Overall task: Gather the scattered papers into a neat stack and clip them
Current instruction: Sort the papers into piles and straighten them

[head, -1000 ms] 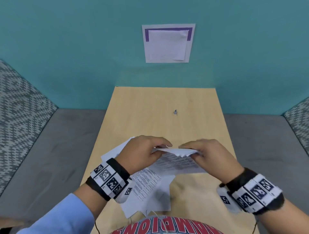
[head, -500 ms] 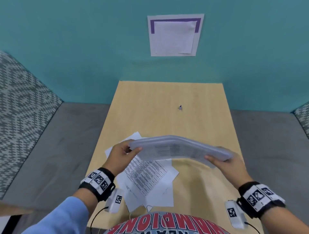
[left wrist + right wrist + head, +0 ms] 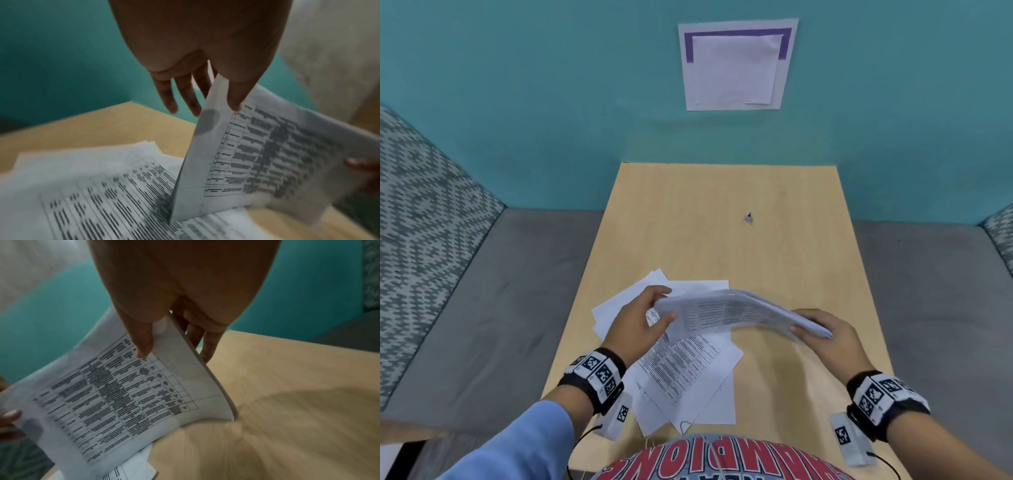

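Observation:
A printed sheaf of papers point(image 3: 736, 313) hangs arched in the air above the wooden table point(image 3: 722, 192). My left hand point(image 3: 643, 318) pinches its left end between thumb and fingers, and my right hand point(image 3: 822, 334) pinches its right end. The wrist views show the same sheaf point(image 3: 273, 162) point(image 3: 123, 397) with a printed table facing me, thumbs on top. Several loose sheets point(image 3: 685, 370) lie fanned out on the table below my left hand. A small binder clip point(image 3: 748, 218) sits alone further back on the table. A wire paper clip point(image 3: 686, 426) lies on the nearest sheet's edge.
The table butts against a teal wall with a taped notice point(image 3: 736, 66). Grey upholstered seating point(image 3: 493, 308) flanks the table on both sides. Bare wood lies to the right of the loose sheets, under my right hand.
A second ago both hands were close together over the papers at the table. They have since spread apart and raised the sheaf, which now bows between them.

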### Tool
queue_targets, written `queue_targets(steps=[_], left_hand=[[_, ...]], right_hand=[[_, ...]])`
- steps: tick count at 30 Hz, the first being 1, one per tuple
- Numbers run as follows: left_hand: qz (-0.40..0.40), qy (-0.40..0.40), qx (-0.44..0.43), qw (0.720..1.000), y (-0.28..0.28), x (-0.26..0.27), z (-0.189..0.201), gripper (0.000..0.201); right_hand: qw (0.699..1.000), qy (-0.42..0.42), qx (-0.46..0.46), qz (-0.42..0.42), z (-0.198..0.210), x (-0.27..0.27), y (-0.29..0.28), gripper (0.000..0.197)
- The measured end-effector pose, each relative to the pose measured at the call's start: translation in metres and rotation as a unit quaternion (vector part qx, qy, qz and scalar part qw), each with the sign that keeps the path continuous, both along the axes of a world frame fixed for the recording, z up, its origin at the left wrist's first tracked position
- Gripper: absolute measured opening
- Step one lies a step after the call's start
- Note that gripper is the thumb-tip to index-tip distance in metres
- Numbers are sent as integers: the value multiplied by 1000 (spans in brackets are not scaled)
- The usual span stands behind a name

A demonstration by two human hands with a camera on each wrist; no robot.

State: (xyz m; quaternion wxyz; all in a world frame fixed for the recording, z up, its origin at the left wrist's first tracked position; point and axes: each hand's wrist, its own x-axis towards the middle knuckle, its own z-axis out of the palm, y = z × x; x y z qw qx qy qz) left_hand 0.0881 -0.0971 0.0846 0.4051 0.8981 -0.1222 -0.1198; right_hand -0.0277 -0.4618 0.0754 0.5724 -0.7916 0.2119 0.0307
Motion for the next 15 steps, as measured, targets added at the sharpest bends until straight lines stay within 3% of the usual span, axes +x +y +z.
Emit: queue_targets(steps=[2, 4, 6, 8, 10, 15], left_hand=[[-59, -111, 112, 986, -4, 2, 0, 57], [-134, -211, 212, 945, -20, 3, 10, 80], [-214, -244, 271, 906, -46, 4, 18, 98], [-284, -221, 308, 881, -75, 6, 22, 103], [-314, -156, 337, 874, -96, 9, 25, 95], [-278, -139, 352, 883, -101, 17, 33, 52]], right_hand=[[1000, 0, -6, 7, 0, 0, 0, 23], [1000, -6, 3, 1, 1, 1, 0, 23], [1000, -6, 10, 3, 1, 1, 0, 23], [1000, -2, 4, 13, 0, -1, -1, 24], [1000, 1, -9, 21, -3, -4, -3, 29], [995, -35, -57, 71, 11, 3, 5, 33]])
